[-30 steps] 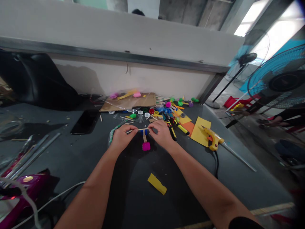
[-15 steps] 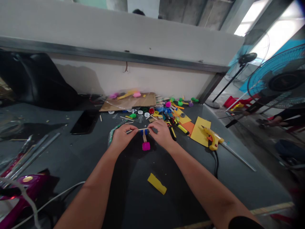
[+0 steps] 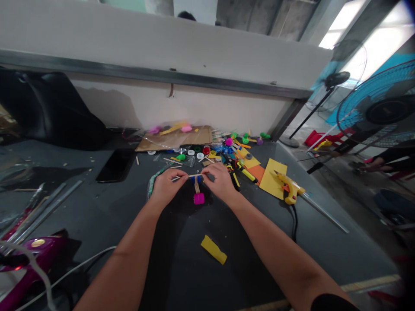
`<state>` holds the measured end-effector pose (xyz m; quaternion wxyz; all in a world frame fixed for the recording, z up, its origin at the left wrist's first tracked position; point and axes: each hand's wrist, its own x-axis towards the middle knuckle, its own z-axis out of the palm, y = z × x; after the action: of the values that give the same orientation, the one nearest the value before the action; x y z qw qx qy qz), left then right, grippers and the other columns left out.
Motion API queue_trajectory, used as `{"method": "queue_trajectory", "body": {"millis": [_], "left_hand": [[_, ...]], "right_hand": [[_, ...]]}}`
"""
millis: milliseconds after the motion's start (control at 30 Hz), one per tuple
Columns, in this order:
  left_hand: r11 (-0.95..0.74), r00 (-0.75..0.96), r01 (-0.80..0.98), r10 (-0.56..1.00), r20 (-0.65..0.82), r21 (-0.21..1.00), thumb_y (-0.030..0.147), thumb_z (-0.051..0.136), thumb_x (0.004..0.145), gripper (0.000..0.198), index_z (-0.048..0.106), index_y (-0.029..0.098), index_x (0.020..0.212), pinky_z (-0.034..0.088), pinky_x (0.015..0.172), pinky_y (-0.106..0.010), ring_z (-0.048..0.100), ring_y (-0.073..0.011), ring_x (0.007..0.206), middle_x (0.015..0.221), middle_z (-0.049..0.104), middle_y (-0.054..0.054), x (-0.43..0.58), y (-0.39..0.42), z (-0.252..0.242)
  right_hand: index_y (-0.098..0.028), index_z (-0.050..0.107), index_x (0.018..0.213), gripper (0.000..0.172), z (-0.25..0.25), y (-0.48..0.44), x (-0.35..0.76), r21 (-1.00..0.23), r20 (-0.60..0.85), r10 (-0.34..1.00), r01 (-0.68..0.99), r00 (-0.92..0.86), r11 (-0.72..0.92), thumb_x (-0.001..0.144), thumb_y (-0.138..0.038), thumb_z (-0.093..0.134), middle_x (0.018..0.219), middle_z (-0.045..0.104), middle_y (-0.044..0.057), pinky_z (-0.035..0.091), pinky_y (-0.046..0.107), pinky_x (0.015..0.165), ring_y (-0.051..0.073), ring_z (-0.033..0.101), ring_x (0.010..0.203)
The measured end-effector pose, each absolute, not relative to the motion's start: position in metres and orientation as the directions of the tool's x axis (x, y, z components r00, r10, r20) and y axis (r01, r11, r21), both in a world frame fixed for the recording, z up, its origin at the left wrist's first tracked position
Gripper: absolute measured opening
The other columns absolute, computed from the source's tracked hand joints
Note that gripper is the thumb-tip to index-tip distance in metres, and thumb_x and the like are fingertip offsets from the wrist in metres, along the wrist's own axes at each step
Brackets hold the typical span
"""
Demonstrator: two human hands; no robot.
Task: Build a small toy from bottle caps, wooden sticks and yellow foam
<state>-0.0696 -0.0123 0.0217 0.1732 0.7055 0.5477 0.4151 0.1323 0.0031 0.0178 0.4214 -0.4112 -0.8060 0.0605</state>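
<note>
Our left hand (image 3: 167, 188) and right hand (image 3: 220, 181) are closed in a pinch on the craft stick (image 3: 184, 177), either side of the blue piece (image 3: 196, 179). A second stick (image 3: 196, 186) already joins it, running down to the magenta block (image 3: 199, 198). Glue gun (image 3: 290, 188) lies off to the right; loose caps (image 3: 200, 156) remain unused beyond.

Small blue piece (image 3: 196, 179), partly hidden, shape unclear

Thin wooden stick (image 3: 184, 177) held level, ends pinched by left hand (image 3: 167, 188) and right hand (image 3: 220, 181). Blue piece (image 3: 196, 179) at its middle. Short wooden strip (image 3: 196, 187) runs down to magenta block (image 3: 199, 198), near the tabletop's (image 3: 129, 207) middle.
</note>
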Motion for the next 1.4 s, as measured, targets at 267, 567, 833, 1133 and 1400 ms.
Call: {"method": "queue_trajectory", "body": {"millis": [267,567,833,1133,1400], "left_hand": [[-0.331,0.050,0.643,0.918,0.393,0.691,0.032,0.060,0.077,0.011,0.068,0.023,0.077,0.049,0.075,-0.029,0.064,-0.0173,0.079,0.082,0.071,-0.001,-0.0696,-0.0117,0.0220],[-0.322,0.043,0.636,0.922,0.384,0.701,0.033,0.060,0.077,0.014,0.068,0.022,0.079,0.048,0.078,-0.028,0.063,-0.0171,0.080,0.084,0.071,-0.001,-0.0709,-0.0108,0.0192],[-0.324,0.053,0.635,0.924,0.380,0.701,0.032,0.060,0.077,0.012,0.068,0.023,0.078,0.049,0.076,-0.029,0.063,-0.0175,0.080,0.083,0.070,-0.001,-0.0705,-0.0124,0.0225],[-0.329,0.046,0.629,0.920,0.388,0.704,0.033,0.060,0.077,0.013,0.068,0.024,0.077,0.049,0.075,-0.029,0.064,-0.0175,0.079,0.081,0.070,-0.001,-0.0702,-0.0118,0.0201],[-0.324,0.044,0.632,0.922,0.385,0.704,0.034,0.060,0.077,0.013,0.069,0.023,0.078,0.049,0.075,-0.028,0.063,-0.0170,0.079,0.082,0.071,0.000,-0.0712,-0.0111,0.0195]], "right_hand": [[-0.022,0.063,0.080,0.008,0.0182,0.0031,0.1325,-0.449,0.616,0.725,0.618,-0.309,0.645,0.082,-0.020,0.056,0.081,0.064,0.003,0.040,0.036,0.080,0.020,0.054,0.088],[-0.022,0.063,0.080,0.007,0.0183,0.0025,0.1329,-0.443,0.629,0.714,0.612,-0.308,0.655,0.082,-0.020,0.057,0.081,0.064,0.002,0.040,0.035,0.081,0.020,0.054,0.087],[-0.022,0.064,0.080,0.008,0.0180,0.0033,0.1331,-0.442,0.631,0.712,0.611,-0.309,0.657,0.082,-0.020,0.057,0.082,0.064,0.002,0.040,0.035,0.081,0.020,0.054,0.087],[-0.022,0.064,0.079,0.008,0.0174,0.0033,0.1325,-0.449,0.621,0.722,0.617,-0.304,0.646,0.082,-0.021,0.056,0.081,0.064,0.003,0.040,0.036,0.081,0.021,0.055,0.087],[-0.022,0.062,0.079,0.008,0.0185,0.0025,0.1324,-0.463,0.633,0.711,0.586,-0.307,0.665,0.083,-0.021,0.055,0.080,0.063,0.003,0.042,0.035,0.081,0.019,0.055,0.085]]}}
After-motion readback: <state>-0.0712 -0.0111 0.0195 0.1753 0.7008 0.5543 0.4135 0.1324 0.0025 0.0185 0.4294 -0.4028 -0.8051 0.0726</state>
